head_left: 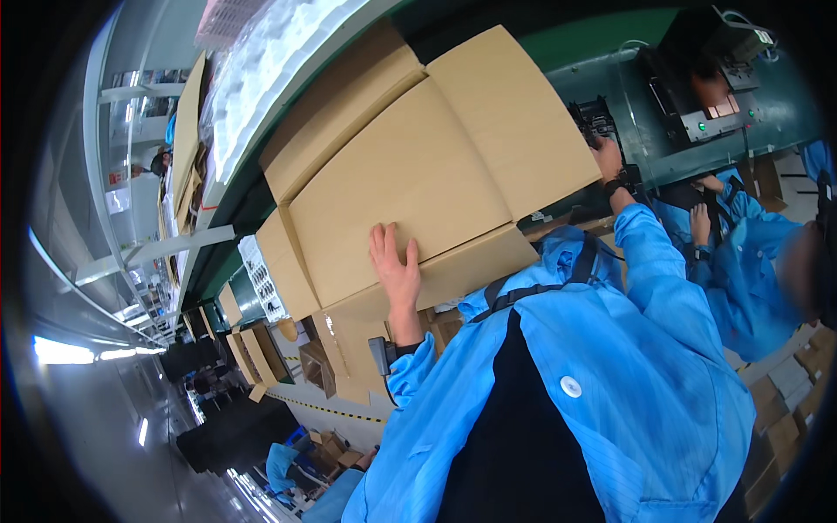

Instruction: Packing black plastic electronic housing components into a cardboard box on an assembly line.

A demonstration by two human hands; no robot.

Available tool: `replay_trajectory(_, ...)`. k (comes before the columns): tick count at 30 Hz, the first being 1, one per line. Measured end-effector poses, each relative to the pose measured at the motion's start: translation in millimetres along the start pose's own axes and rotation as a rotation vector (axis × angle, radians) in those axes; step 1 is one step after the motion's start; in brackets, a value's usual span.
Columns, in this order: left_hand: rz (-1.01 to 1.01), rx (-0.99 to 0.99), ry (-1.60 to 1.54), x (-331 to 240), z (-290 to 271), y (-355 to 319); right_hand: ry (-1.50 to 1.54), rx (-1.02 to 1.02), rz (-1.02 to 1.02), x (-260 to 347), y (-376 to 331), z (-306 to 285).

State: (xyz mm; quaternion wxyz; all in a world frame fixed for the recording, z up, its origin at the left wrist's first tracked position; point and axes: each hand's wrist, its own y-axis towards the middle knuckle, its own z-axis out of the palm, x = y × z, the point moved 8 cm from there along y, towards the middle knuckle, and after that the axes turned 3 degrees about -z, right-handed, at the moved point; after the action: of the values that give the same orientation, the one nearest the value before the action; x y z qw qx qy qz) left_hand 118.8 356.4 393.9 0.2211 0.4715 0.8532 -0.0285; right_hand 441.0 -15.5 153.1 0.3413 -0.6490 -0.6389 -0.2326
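Observation:
A large brown cardboard box (462,187) lies before me on the green bench, its flaps folded outward on several sides. My left hand (398,270) rests on the broad middle panel near its front edge, fingers stretched out and holding nothing. Beyond the right-hand flap (514,105), my right hand (608,159) reaches to a black device (594,118) on the bench. Its fingers are bent round the near end of that device; the device's kind cannot be made out.
Farther right on the green bench (619,87) stands equipment with green lights (715,126). A co-worker in a blue smock (754,270) works close on my right. White plastic trays (253,78) fill a shelf at the upper left. Open cartons (257,356) stand farther left.

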Motion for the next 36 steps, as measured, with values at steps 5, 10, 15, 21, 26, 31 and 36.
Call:
replay_trajectory(5,-0.005,0.153,0.131,-7.5,10.3,13.3,0.050,-0.041,-0.011,-20.1,-13.6,-26.0)
replay_trajectory(10,-0.043,0.382,0.039,-8.3,24.1,21.1,0.839,-0.002,0.146,5.0,-70.1,-91.9)
replay_trajectory(15,-0.136,0.362,-0.006,9.3,27.0,29.0,0.862,-0.089,0.092,60.1,-122.2,-163.9)
replay_trajectory(21,-0.133,0.184,-0.642,-85.8,-24.8,42.7,0.412,-0.076,-0.453,182.0,-167.6,-215.2)
replay_trajectory(26,0.527,-0.019,-0.715,-246.0,-104.4,27.4,0.352,0.114,-0.794,260.5,-189.8,-204.7)
replay_trajectory(31,0.876,0.149,-0.274,-304.5,-138.9,15.7,0.508,0.214,-0.766,284.0,-196.4,-193.3)
replay_trajectory(36,0.936,0.158,-0.049,-310.7,-134.4,21.6,0.606,0.382,-0.687,293.0,-198.9,-185.1)
